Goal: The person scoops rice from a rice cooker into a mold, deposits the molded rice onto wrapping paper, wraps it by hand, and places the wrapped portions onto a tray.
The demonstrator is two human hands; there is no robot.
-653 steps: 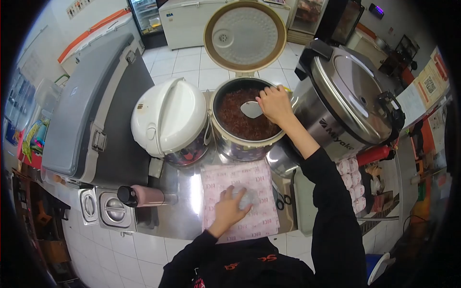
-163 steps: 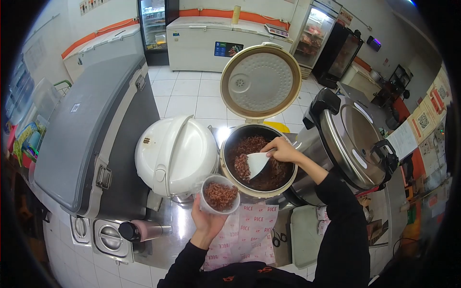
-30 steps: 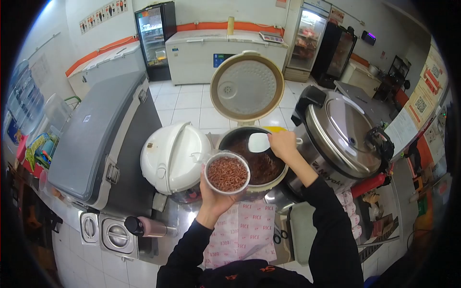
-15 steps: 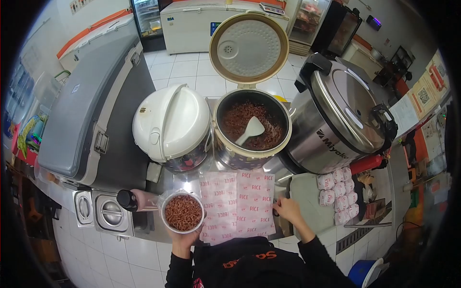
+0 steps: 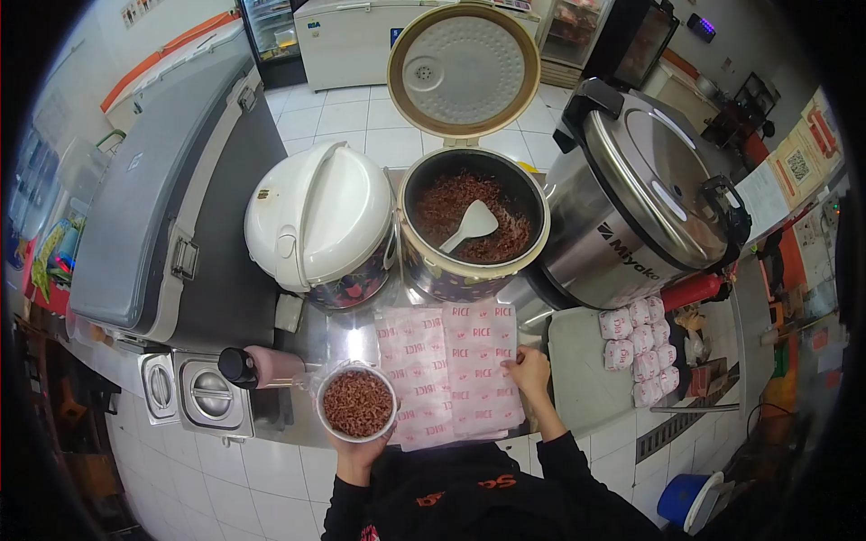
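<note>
My left hand (image 5: 358, 448) is wrapped under a round cup of reddish-brown rice (image 5: 358, 404), with clear plastic at its rim. My right hand (image 5: 530, 371) has its fingers pinched at the right edge of the pink-printed paper sheets (image 5: 456, 379), which lie on the metal counter; whether paper is between the fingers is too small to tell. Behind the sheets stands an open rice cooker (image 5: 474, 270) holding more of the same rice. A white paddle (image 5: 475, 223) rests on that rice, its handle pointing toward the front left.
A closed white cooker (image 5: 320, 216) and a large grey cooler (image 5: 162, 207) stand left. On the right are a steel cooker (image 5: 622, 257), a pale green tray (image 5: 577, 388) and several wrapped packets (image 5: 645, 365). A pink bottle (image 5: 271, 368) lies near lidded steel pans (image 5: 212, 397).
The paddle has left my right hand and lies in the cooker. My right hand has come down to the paper's edge. My left hand has lowered the rice cup toward the front left.
</note>
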